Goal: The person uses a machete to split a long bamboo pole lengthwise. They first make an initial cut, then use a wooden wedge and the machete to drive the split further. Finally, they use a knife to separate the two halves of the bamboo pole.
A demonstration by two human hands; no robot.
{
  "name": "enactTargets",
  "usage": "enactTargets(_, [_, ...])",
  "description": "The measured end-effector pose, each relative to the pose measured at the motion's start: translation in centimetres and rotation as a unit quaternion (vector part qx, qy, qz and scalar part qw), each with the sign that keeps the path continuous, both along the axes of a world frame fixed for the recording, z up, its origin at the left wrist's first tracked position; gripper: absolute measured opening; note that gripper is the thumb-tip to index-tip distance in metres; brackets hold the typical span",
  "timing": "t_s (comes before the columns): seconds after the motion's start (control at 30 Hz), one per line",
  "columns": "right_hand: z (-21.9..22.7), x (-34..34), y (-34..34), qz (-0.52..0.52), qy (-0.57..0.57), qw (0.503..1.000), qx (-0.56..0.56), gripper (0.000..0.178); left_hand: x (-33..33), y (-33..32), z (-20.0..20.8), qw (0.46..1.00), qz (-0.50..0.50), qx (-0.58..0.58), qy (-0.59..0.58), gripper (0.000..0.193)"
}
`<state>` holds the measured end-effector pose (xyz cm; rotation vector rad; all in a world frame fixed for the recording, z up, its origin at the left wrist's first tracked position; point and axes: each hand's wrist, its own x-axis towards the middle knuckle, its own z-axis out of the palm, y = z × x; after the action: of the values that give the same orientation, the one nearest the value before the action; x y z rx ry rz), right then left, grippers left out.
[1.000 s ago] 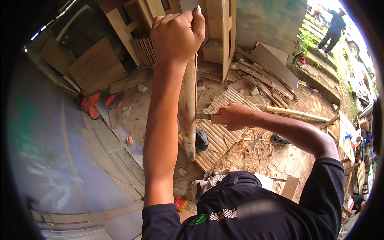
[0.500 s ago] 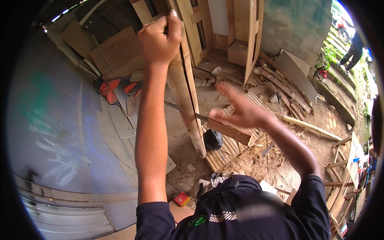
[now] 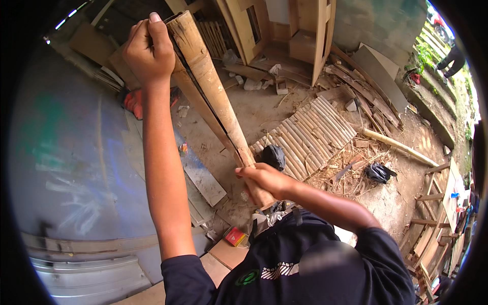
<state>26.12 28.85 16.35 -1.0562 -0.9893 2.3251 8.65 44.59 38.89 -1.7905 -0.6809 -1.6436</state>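
A thick bamboo pole (image 3: 216, 91) slants in front of me, split lengthwise by a long dark gap. My left hand (image 3: 151, 53) is closed at its upper end, thumb raised along the edge. Lower down, the fingers of my right hand (image 3: 264, 179) wrap around the pole near its bottom end. The two halves stand apart at the top, and the gap narrows toward my right hand. The pole's lower tip is close to my dark shirt.
A bamboo slat mat (image 3: 310, 137) lies on the floor, with a black plastic bag (image 3: 273, 157) at its edge. Shavings and another black bag (image 3: 380, 173) are to the right. A bamboo pole (image 3: 399, 146) rests nearby. Wooden frames (image 3: 325, 40) stand behind; a person (image 3: 451, 61) is outside.
My right hand, open and blurred before, has closed on the pole's lower part. My left hand and the pole's top moved left. The blade and wooden block across the pole no longer show.
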Motion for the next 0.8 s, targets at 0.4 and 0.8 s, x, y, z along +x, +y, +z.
enactTargets(0.4, [-0.4, -1.2, -1.3, 0.016, 0.069, 0.997, 0.019, 0.045, -3.5, -9.4, -17.4, 0.911, -0.009, -0.355, -0.209, 0.037])
enactTargets(0.8, [0.3, 0.8, -1.1, 0.049, 0.036, 0.998, -0.001, 0.051, -1.7, -13.2, -25.8, 0.851, -0.069, -0.394, -0.339, 0.049])
